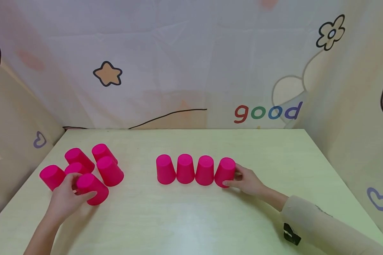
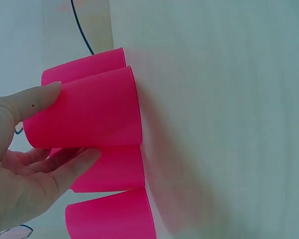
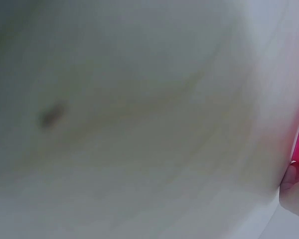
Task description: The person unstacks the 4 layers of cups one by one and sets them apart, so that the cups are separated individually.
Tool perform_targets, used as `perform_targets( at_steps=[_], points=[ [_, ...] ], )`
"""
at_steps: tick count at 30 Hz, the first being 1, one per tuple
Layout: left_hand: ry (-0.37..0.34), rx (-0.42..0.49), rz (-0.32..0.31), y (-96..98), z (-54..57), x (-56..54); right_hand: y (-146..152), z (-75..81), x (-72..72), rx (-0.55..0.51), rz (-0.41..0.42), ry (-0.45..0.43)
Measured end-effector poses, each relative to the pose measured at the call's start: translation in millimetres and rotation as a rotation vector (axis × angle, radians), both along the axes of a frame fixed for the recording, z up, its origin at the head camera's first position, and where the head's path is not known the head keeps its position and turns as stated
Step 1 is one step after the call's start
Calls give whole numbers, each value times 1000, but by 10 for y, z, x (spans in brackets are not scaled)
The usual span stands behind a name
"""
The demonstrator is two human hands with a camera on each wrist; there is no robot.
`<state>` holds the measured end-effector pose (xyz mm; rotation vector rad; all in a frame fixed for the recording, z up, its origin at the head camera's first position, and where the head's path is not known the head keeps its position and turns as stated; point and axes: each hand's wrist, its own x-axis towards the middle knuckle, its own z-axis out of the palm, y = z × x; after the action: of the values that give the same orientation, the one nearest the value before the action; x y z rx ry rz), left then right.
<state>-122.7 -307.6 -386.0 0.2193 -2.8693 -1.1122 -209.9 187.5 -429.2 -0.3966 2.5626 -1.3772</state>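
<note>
On the left of the head view, my left hand (image 1: 63, 200) grips an upside-down pink cup (image 1: 94, 191), thumb on its near side and fingers on the other. In the left wrist view this cup (image 2: 87, 112) lies between the thumb and the fingers. Several more upside-down pink cups (image 1: 110, 171) stand close behind and beside it. At mid-table, several matching cups (image 1: 185, 170) form a row, side by side. My right hand (image 1: 247, 181) holds the cup at the row's right end (image 1: 225, 171) from its right side. The right wrist view catches only part of that hand (image 3: 295, 191).
The pale wooden table (image 1: 191, 216) ends at a printed cloth (image 1: 178, 63) at the back, and cloth also hangs at both sides. Bare tabletop lies between the cluster and the row. A black strap piece (image 1: 291, 233) shows under the right sleeve (image 1: 319, 219).
</note>
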Motion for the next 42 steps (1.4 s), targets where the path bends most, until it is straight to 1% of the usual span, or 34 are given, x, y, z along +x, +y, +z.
perform_targets(
  at_steps=[2,4,7,9,12,14,16,19,23,26,29,32,36,39,42],
  points=[
    [21,-24,1,20,23,-16,14,9,-11,-2,-1,-3],
    [67,-55,2,62,73,-33,34,23,-22,-2,-5,-3],
    [171,-104,6,158,194,-58,67,53,-30,1,-13,3],
    [240,-117,-1,243,288,-82,90,73,-36,4,-27,11],
    [330,-105,-39,395,430,-133,117,93,-39,9,-51,20],
    [373,-92,-82,505,516,-184,128,98,-41,10,-65,26],
    [402,-75,-130,619,576,-245,137,106,-34,7,-72,32],
    [393,-27,-191,801,604,-330,159,120,-18,4,-81,33],
    [356,51,-247,1060,563,-407,201,139,-3,8,-85,19],
    [356,93,-287,1236,532,-468,216,159,-13,3,-68,30],
    [358,137,-324,1370,504,-539,204,172,-38,-8,-55,47],
    [337,176,-342,1452,467,-593,164,157,-62,-11,-45,44],
    [276,200,-364,1506,386,-631,88,90,-67,-7,-38,29],
    [227,205,-374,1537,309,-648,40,27,-36,-17,-31,25],
    [180,220,-364,1592,217,-649,38,-22,28,-33,-22,9]
  ],
)
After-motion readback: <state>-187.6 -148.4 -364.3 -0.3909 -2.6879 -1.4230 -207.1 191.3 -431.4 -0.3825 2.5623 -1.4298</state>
